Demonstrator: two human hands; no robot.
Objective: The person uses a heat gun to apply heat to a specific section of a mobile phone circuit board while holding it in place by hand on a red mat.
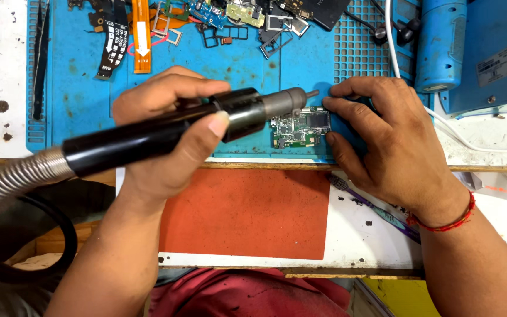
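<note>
left hand (168, 135) curled in a grip, right hand (391, 144) pressing flat

Bare blue mat (77, 105) open left of circuit board (300, 127), hot-air handpiece (165, 130) slanting over mat's middle, flex cables (125, 41) and loose phone parts (236, 20) crowding far edge, blue station (482, 53) walling right, orange pad (247, 214) free below.
</note>
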